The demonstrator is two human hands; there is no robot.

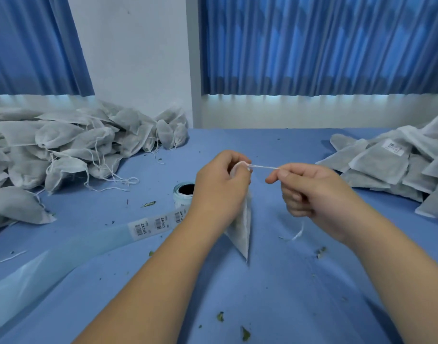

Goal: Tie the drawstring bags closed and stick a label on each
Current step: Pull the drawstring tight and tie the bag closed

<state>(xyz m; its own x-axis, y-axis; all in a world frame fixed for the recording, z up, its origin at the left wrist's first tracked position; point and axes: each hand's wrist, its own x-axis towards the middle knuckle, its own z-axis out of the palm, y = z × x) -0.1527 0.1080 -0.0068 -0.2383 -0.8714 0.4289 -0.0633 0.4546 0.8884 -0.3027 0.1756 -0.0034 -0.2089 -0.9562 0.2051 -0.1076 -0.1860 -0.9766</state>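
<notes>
Bag [241, 229] located at centre frame, suspended above the blue table [275, 281], long axis close to vertical, gathered neck uppermost, lower corner pointing down toward the cloth. Left hand [221, 184] closed around the neck of the bag, knuckles toward the camera, forearm entering from lower centre. Right hand [310, 192] positioned just right of the left at roughly equal height, closed, thumb and forefinger pinching the drawstring [264, 167]. String stretched taut and nearly horizontal between the two hands; loose tail hanging below the right hand. Critical relation: string axis horizontal, bag axis vertical, pull directed rightward away from the neck. Judged step: cinching or knotting in progress; knot completion cannot be confirmed, since the neck is hidden inside the left fist. Label roll [184, 194] standing just left of the left hand, with the label strip [158, 223] trailing toward lower left, so the left hand lies nearer for the labelling step. Untied bags [64, 150] heaped at upper left; labelled bags [396, 165] stacked at right edge.
</notes>
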